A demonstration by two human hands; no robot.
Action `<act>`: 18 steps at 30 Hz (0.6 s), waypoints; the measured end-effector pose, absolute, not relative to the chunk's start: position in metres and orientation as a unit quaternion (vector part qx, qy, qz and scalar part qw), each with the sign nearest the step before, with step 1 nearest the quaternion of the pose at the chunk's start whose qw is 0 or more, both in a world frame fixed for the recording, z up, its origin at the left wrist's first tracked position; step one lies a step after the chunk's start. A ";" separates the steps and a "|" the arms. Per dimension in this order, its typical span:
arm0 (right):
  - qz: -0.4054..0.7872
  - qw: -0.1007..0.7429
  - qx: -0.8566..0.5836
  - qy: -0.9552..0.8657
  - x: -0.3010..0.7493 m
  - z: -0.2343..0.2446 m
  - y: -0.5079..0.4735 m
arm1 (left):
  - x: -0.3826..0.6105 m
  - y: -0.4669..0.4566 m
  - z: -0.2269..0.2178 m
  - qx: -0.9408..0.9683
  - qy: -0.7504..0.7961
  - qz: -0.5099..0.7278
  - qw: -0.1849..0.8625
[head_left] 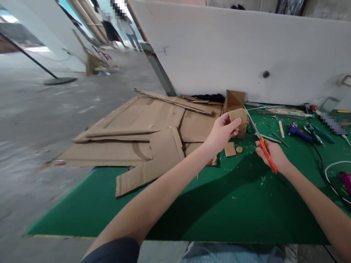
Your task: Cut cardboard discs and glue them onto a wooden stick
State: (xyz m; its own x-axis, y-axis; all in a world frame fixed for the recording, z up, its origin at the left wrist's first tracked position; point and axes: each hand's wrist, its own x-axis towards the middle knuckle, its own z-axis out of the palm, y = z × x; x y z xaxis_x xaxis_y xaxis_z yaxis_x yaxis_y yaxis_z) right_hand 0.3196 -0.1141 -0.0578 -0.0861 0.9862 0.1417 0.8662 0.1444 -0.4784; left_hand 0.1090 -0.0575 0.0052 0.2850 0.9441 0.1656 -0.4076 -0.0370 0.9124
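My left hand pinches a small cardboard piece with a rounded edge, raised above the table. In my right hand is a pair of scissors with red-orange handles. Their blades point up and left, with the tip close to the right edge of the piece; whether they touch cannot be made out. Below on the green table lie a small cardboard square and a small cardboard disc. An open cardboard box stands behind my left hand, partly hidden by it.
Large cardboard sheets cover the left of the green table. To the right lie a blue glue gun, pliers, a wooden stick and cables. A white board rises behind. Two people stand far left.
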 end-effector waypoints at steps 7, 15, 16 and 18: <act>0.135 0.230 -0.639 -0.721 0.318 -0.058 -0.115 | 0.112 -0.059 0.002 0.513 0.288 0.515 0.623; 0.050 0.120 -0.697 -0.705 0.310 -0.039 -0.119 | 0.110 -0.060 0.004 0.528 0.309 0.502 0.611; 0.036 0.111 -0.700 -0.704 0.310 -0.038 -0.119 | 0.110 -0.060 0.004 0.529 0.311 0.503 0.609; 0.011 0.103 -0.701 -0.705 0.309 -0.038 -0.118 | 0.109 -0.058 0.004 0.524 0.312 0.507 0.609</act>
State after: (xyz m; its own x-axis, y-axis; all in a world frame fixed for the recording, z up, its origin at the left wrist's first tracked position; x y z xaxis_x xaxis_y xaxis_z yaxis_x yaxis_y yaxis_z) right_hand 0.3094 -0.1183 -0.0384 0.0054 0.9914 0.1306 0.9870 0.0157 -0.1599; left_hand 0.1091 -0.0584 0.0043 0.2916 0.9445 0.1513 -0.2904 -0.0634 0.9548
